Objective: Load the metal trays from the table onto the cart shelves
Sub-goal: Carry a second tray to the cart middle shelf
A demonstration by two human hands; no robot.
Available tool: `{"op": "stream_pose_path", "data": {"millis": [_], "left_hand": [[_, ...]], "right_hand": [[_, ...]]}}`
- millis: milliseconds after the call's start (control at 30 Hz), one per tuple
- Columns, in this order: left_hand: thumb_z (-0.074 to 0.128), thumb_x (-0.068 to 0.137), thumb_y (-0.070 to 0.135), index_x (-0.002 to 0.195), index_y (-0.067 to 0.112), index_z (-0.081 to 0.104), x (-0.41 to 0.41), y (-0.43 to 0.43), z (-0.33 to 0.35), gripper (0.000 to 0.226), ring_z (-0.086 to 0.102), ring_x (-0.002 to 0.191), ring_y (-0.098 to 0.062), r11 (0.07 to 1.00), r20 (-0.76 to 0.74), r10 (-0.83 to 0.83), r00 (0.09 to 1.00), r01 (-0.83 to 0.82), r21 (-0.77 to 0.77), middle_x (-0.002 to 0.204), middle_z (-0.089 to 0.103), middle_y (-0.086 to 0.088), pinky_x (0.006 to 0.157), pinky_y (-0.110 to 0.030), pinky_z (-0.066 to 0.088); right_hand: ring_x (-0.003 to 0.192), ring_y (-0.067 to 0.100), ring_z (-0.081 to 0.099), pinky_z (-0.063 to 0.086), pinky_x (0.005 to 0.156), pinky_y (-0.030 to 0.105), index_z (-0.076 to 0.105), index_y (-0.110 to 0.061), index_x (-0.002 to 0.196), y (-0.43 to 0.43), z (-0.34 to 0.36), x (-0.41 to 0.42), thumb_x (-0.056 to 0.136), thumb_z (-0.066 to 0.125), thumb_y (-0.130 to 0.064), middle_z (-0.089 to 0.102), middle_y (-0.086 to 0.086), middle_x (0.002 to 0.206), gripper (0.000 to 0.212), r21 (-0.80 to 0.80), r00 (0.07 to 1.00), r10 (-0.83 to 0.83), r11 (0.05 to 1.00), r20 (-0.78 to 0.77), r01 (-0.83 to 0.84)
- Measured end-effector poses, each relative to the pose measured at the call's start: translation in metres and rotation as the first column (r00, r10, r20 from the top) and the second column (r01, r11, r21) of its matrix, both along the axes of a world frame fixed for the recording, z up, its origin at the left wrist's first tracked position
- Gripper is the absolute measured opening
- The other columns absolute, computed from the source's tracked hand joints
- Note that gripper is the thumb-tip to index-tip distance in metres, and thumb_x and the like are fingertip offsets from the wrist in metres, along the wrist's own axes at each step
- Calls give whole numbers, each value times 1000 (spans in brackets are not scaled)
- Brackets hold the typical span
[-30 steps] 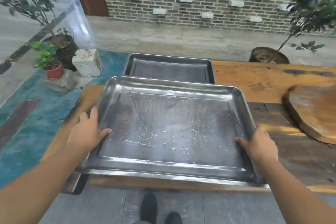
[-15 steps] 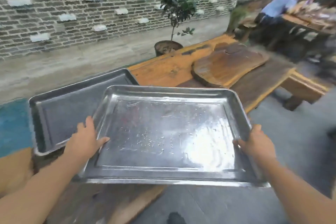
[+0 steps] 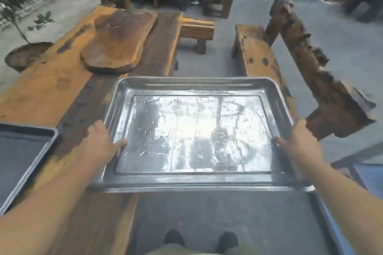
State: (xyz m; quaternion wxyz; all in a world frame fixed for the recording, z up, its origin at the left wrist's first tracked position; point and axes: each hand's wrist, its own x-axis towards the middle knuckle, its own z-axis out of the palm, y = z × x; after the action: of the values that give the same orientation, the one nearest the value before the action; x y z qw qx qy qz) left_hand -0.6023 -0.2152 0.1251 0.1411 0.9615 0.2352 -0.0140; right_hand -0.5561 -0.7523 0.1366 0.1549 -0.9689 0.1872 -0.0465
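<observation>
Since the earlier frames the view has swung right and the shiny tray [image 3: 196, 130] has lifted clear of the counter [image 3: 51, 89], leaving the second, darker tray [image 3: 20, 151] behind at the counter's near left end. The left hand [image 3: 99, 145] holds the shiny tray's left rim, thumb inside, fingers [image 3: 119, 144] clamped on it. The tray hangs level, partly past the counter's right edge and over the floor. The right hand [image 3: 298, 147] clamps the right rim likewise. At the lower right a grey flat surface [image 3: 269, 223], likely the cart, lies below, so the carry looks nearly complete.
</observation>
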Motion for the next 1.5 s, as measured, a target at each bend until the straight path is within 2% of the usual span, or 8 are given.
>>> {"op": "stream_pose_path", "data": {"millis": [100,200,400,667,833,1000,1200,1500], "left_hand": [[80,71,52,122,2,35,24,-59,-2,85,58,99,-50,986,29,-167,986,167,15,120,48,-24,77,-53,48],[80,71,54,121,2,35,36,-127,2,85,59,98,-50,954,19,-298,954,298,23,119,49,-23,76,-52,49],[81,70,53,114,8,38,22,-266,9,76,61,90,-45,867,8,-497,868,496,44,111,52,-18,70,-48,48],[81,72,48,116,5,40,-8,-435,7,75,59,94,-50,678,-15,-733,680,732,61,118,49,-21,74,-52,47],[79,75,49,117,6,36,-20,-526,4,74,58,93,-49,518,-49,-851,522,852,74,117,48,-21,69,-45,41],[77,76,50,125,2,34,-18,-605,-11,82,58,95,-48,378,-88,-920,382,924,63,122,45,-22,72,-47,46],[81,70,53,109,5,40,14,-704,-45,75,58,90,-41,186,-95,-977,192,981,63,108,53,-20,67,-42,44],[77,75,52,107,12,32,75,-812,-81,69,63,82,-39,95,-214,-973,92,995,-7,101,59,-17,61,-38,46]], "right_hand": [[91,44,61,46,68,45,25,-21,96,-58,-3,-59,72,80,-45,61,18,99,64,25,987,-157,987,-31,158],[94,43,61,50,77,50,31,-16,100,-113,-7,-122,74,79,-42,61,16,102,60,59,953,-297,952,-58,300],[90,42,62,41,65,41,21,-19,96,-206,-25,-256,78,76,-43,64,18,101,63,36,856,-514,856,-56,516],[92,45,62,43,69,43,29,-6,115,-279,-32,-417,79,75,-41,63,22,102,68,42,659,-748,658,-77,752],[90,46,61,44,71,46,29,-11,101,-295,-32,-492,80,75,-42,63,22,98,60,34,524,-848,523,-82,852],[83,43,59,44,66,44,30,-11,99,-310,-44,-530,80,75,-41,57,15,88,57,43,380,-919,377,-105,925],[65,34,50,40,57,41,24,-19,89,-342,-72,-537,81,72,-36,45,3,68,51,44,221,-964,217,-150,975],[63,35,53,38,52,38,23,-18,85,-379,-110,-501,87,65,-28,52,10,69,43,38,91,-970,84,-225,996]]}}
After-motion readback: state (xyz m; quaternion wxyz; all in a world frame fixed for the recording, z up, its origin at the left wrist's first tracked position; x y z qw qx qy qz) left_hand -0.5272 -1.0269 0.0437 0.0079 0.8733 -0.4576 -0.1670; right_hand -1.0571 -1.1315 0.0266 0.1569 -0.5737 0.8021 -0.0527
